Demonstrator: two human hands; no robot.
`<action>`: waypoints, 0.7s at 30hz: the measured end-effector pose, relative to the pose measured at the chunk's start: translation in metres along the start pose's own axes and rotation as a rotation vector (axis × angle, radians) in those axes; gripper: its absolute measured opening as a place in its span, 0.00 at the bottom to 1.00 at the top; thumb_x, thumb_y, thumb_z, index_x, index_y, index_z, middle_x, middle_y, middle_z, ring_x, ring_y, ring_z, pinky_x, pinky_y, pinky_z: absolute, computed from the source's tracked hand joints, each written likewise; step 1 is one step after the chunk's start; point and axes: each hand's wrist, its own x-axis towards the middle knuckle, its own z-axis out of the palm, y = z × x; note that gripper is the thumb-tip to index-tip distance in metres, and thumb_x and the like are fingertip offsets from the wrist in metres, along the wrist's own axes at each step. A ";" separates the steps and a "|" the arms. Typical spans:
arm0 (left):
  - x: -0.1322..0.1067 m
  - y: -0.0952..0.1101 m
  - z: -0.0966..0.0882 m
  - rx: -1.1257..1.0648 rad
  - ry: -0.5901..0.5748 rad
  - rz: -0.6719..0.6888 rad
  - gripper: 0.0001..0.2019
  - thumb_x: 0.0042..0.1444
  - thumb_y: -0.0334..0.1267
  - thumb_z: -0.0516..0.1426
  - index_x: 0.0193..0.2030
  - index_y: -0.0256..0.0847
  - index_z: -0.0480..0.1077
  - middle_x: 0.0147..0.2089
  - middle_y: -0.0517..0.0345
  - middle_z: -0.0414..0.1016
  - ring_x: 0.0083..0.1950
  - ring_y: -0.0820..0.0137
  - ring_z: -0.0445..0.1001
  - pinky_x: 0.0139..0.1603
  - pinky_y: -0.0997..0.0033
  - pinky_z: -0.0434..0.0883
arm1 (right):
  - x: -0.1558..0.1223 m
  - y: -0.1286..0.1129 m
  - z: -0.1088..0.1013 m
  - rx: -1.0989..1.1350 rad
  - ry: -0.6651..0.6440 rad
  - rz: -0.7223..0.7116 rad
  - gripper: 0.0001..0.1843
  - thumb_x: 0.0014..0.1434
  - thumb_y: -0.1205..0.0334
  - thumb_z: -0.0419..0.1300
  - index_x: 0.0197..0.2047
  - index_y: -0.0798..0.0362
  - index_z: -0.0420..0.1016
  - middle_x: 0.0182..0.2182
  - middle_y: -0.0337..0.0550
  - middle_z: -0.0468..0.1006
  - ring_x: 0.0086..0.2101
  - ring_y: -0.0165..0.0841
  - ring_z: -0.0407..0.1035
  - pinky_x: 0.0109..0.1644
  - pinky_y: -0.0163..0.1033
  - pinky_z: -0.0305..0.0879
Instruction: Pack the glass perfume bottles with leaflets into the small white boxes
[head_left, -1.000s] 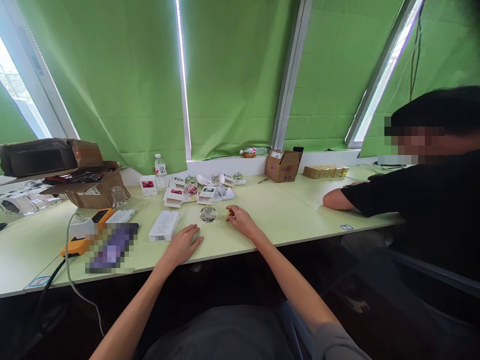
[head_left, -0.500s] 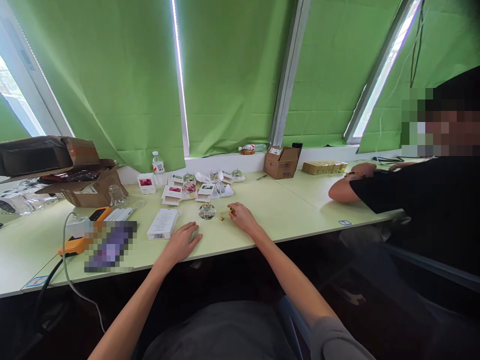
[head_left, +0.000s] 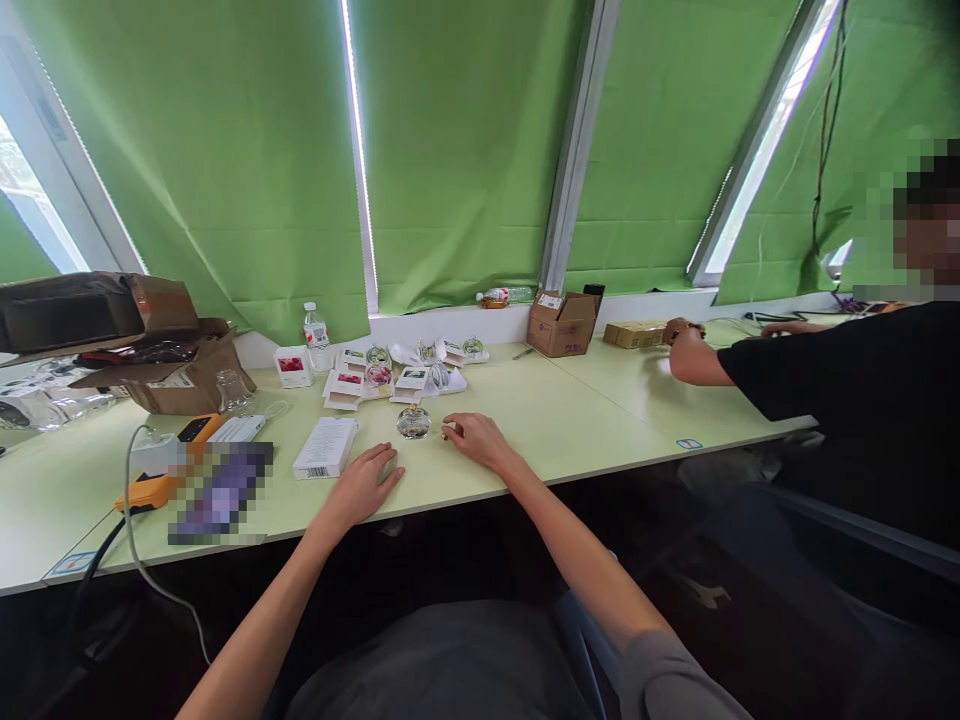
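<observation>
My left hand point(head_left: 367, 482) lies flat on the table near its front edge, fingers stretched out and holding nothing. In front of it stands a round, clear glass perfume bottle point(head_left: 413, 423) with a gold-coloured neck. To the right of the bottle, my right hand point(head_left: 478, 440) rests low over the tabletop, thumb and fingertips pinched on a small gold piece point(head_left: 445, 434). The curled fingers hide whatever else is in that palm. A white carton with a barcode point(head_left: 327, 448) lies left of the bottle.
Several opened cartons with round glass bottles point(head_left: 379, 374) lie farther back, beside a water bottle point(head_left: 316, 338). Cardboard boxes point(head_left: 176, 375), a phone point(head_left: 225, 492) and cables are at left. A brown box point(head_left: 562, 324) and gold cartons point(head_left: 634, 334) stand right, near a co-worker's arm point(head_left: 701, 358).
My right hand has moved slightly left, its fingertips now at the small gold piece; the larger gold part it held is now hidden. My left hand stays put. The co-worker's arm has reached toward the gold cartons.
</observation>
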 end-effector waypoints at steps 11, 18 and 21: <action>0.000 0.006 -0.004 -0.022 0.003 -0.004 0.22 0.64 0.51 0.48 0.58 0.43 0.67 0.64 0.51 0.65 0.66 0.58 0.62 0.65 0.56 0.60 | -0.002 -0.002 -0.005 -0.067 -0.109 -0.021 0.13 0.64 0.55 0.56 0.35 0.50 0.79 0.34 0.45 0.77 0.37 0.35 0.71 0.37 0.35 0.58; 0.000 0.003 -0.002 -0.019 0.006 -0.002 0.23 0.64 0.52 0.47 0.59 0.42 0.67 0.65 0.50 0.64 0.67 0.58 0.61 0.65 0.56 0.60 | 0.000 0.004 0.001 -0.038 -0.097 -0.039 0.10 0.63 0.61 0.56 0.34 0.51 0.79 0.36 0.45 0.76 0.38 0.35 0.70 0.38 0.35 0.57; -0.001 0.003 -0.002 -0.024 0.009 -0.001 0.23 0.64 0.52 0.48 0.59 0.43 0.67 0.65 0.51 0.65 0.67 0.58 0.61 0.65 0.56 0.61 | 0.001 0.005 0.002 -0.017 -0.096 -0.027 0.09 0.62 0.62 0.57 0.37 0.52 0.79 0.36 0.45 0.77 0.38 0.35 0.70 0.40 0.35 0.59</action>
